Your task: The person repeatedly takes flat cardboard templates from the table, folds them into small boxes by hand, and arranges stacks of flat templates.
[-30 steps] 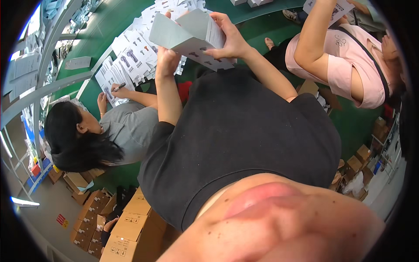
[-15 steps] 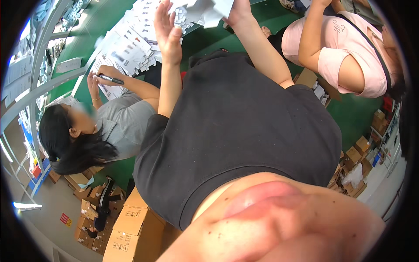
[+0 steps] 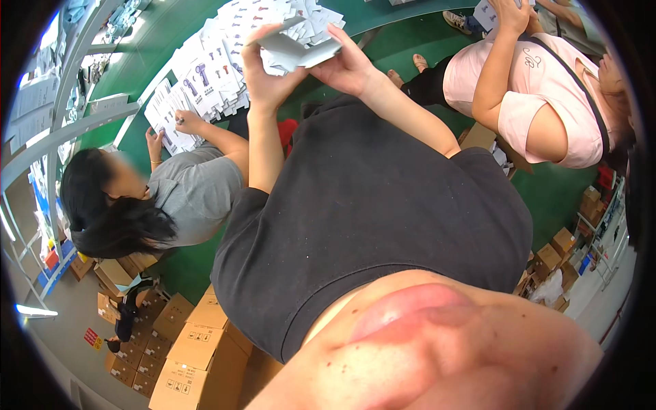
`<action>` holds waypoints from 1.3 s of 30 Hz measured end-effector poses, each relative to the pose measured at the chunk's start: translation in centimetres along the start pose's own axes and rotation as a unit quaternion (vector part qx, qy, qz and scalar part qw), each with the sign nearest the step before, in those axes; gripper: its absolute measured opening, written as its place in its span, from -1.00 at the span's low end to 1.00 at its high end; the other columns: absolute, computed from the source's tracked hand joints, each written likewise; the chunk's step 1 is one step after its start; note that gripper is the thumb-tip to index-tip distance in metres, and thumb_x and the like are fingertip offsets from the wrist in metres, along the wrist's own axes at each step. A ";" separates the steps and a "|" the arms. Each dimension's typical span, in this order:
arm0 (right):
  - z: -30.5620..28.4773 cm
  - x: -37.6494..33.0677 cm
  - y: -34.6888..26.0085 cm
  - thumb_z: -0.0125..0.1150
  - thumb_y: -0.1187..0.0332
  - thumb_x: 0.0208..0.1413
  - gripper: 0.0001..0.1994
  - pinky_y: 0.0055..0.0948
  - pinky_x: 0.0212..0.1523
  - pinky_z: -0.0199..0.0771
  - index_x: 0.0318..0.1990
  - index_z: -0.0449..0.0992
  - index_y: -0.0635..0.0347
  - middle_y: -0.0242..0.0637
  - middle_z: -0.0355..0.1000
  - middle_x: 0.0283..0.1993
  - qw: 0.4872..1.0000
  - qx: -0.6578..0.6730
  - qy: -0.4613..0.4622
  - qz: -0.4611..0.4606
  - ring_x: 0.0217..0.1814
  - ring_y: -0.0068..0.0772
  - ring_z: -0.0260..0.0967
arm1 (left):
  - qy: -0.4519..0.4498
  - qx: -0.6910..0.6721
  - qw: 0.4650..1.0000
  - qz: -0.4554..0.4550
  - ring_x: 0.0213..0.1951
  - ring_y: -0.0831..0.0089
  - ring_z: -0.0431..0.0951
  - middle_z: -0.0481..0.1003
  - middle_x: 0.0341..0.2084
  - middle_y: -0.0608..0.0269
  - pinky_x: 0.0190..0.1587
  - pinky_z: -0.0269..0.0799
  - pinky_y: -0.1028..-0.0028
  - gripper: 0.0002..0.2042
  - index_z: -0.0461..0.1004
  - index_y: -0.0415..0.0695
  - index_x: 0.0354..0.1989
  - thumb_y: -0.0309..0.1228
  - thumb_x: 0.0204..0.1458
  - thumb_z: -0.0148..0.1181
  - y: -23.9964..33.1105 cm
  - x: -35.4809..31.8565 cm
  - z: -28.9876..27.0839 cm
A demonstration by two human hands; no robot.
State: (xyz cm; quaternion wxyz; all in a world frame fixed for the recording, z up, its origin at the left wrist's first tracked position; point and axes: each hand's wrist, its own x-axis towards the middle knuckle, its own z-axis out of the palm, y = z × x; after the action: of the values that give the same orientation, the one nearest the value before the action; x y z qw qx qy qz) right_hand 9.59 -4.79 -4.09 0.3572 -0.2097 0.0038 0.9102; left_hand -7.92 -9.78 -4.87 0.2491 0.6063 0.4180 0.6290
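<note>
In front of me at the top of the view, a partly folded white carton (image 3: 294,52) is spread between my two hands. My left hand (image 3: 265,83) has it between thumb and fingers at the left end. On the other end, my right hand (image 3: 350,67) grips with thumb and fingertips. The carton's panels stand at an angle to each other, its inside bare and pale. Just beyond lies a wide heap of flat printed white cartons (image 3: 199,63) with pictures of small tools, spread over a green table (image 3: 154,42).
At my left a person in grey (image 3: 191,184) reaches over the heap holding a pen (image 3: 180,121). A person in pink (image 3: 478,75) stands to my right. Behind me are stacked brown boxes (image 3: 198,348); a metal frame (image 3: 72,137) rises at far left.
My left hand has gone from raised and open to gripping the carton. My right hand has moved down and left with the carton. The person in grey has lowered the pen toward the cartons.
</note>
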 end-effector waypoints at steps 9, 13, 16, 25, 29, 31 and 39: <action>-6.5 1.7 -7.7 0.19 0.26 0.23 -0.64 -0.20 0.04 0.57 0.09 0.49 0.30 -0.15 0.54 -0.02 0.928 -0.295 -0.166 0.157 -0.01 -0.27 0.53 | -0.422 0.226 0.876 -0.051 0.46 0.01 0.04 0.19 0.38 0.01 0.43 -0.01 0.01 -0.01 0.32 0.05 0.34 -0.21 -0.48 0.58 9.8 3.5 -0.1; -8.5 2.4 -6.7 0.22 0.34 0.19 -0.64 -0.24 0.01 0.60 0.10 0.49 0.29 -0.12 0.53 -0.01 0.910 -0.357 -0.209 0.013 -0.01 -0.27 0.53 | -0.520 0.206 0.827 -0.051 0.46 -0.06 -0.01 0.12 0.40 -0.05 0.43 -0.12 -0.10 0.15 0.20 0.05 0.42 -0.16 -0.58 0.61 9.1 3.1 2.5; -9.6 2.9 -4.7 0.24 0.40 0.16 -0.64 -0.27 0.00 0.63 0.10 0.49 0.29 -0.10 0.52 -0.01 0.881 -0.397 -0.236 -0.100 -0.01 -0.27 0.54 | -0.492 0.239 0.837 -0.023 0.45 -0.07 0.03 0.10 0.41 -0.08 0.44 -0.11 -0.07 0.18 0.16 0.00 0.43 -0.20 -0.60 0.62 9.3 2.6 4.6; -7.0 4.0 -5.1 0.27 0.21 0.16 -0.46 -0.17 0.28 0.34 0.26 0.37 0.23 -0.16 0.38 0.23 0.939 -0.312 -0.114 -0.087 0.32 -0.17 0.27 | -0.352 0.244 0.903 0.003 0.34 -0.08 0.21 0.15 0.35 -0.19 0.38 0.09 -0.01 0.25 0.08 -0.13 0.44 -0.16 -0.60 0.67 6.4 3.2 5.8; -4.6 3.0 -4.8 0.28 0.10 0.17 -0.36 -0.10 0.42 0.19 0.34 0.31 0.19 -0.19 0.30 0.35 0.968 -0.248 -0.035 -0.019 0.48 -0.12 0.13 | -0.179 0.156 0.968 -0.079 0.34 -0.08 0.22 0.16 0.35 -0.22 0.35 0.17 0.06 0.30 0.03 -0.14 0.45 -0.21 -0.63 0.70 4.4 4.1 3.8; -2.3 1.5 -3.6 0.19 -0.08 0.17 -0.27 -0.09 0.45 0.09 0.39 0.23 0.15 -0.15 0.22 0.40 0.906 -0.366 -0.114 -0.178 0.51 -0.15 0.08 | -0.103 0.142 0.980 -0.091 0.34 -0.06 0.24 0.15 0.36 -0.19 0.33 0.21 0.11 0.33 -0.01 -0.17 0.46 -0.22 -0.64 0.72 3.9 4.5 3.5; 2.0 -0.5 -2.5 0.14 -0.06 0.25 -0.30 -0.18 0.42 0.11 0.39 0.22 0.21 -0.17 0.24 0.41 0.716 -0.575 -0.169 -0.358 0.42 -0.10 0.18 | -0.008 -0.027 0.990 -0.138 0.34 0.00 0.24 0.14 0.39 -0.14 0.34 0.22 0.17 0.36 -0.11 -0.22 0.48 -0.27 -0.59 0.73 3.3 4.6 3.7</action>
State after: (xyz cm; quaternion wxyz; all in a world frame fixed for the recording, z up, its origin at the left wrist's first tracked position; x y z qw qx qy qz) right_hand 10.82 -2.96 -1.69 0.4617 -0.2032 -0.6559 0.5615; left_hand -4.33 -6.91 0.11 0.3531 0.5410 0.4783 0.5949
